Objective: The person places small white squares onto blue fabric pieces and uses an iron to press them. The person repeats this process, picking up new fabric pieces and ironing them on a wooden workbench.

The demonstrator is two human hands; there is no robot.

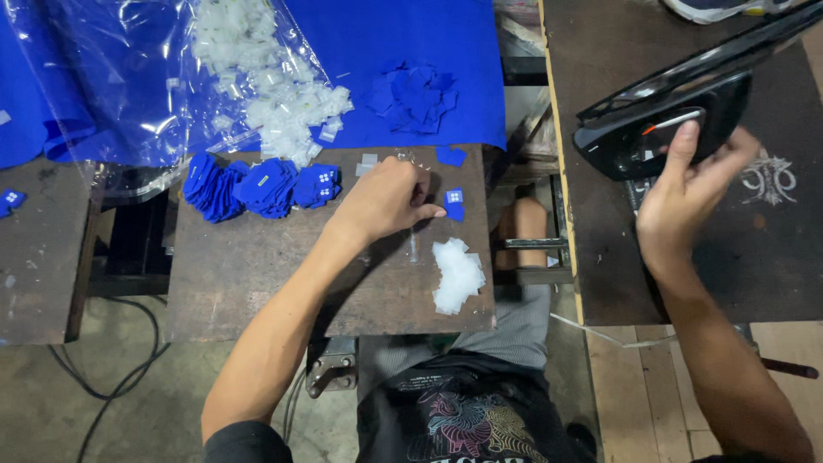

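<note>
Blue patch [453, 204] sits on my counter [257, 266] at my left hand's [386, 199] curled fingertips, steadied there; my right hand [686, 193] grips the black iron [664, 120], fingers wrapped round its handle.

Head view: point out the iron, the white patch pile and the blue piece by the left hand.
iron [660, 129], head view, on its black body near the dial.
white patch pile [457, 274], head view, middle of the pile.
blue piece [453, 204], head view, its centre, beside the left hand [386, 199] fingertips.

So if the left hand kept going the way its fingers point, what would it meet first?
Probably the small blue fabric piece just beyond the left hand fingertips, lying on the brown work board.
</note>
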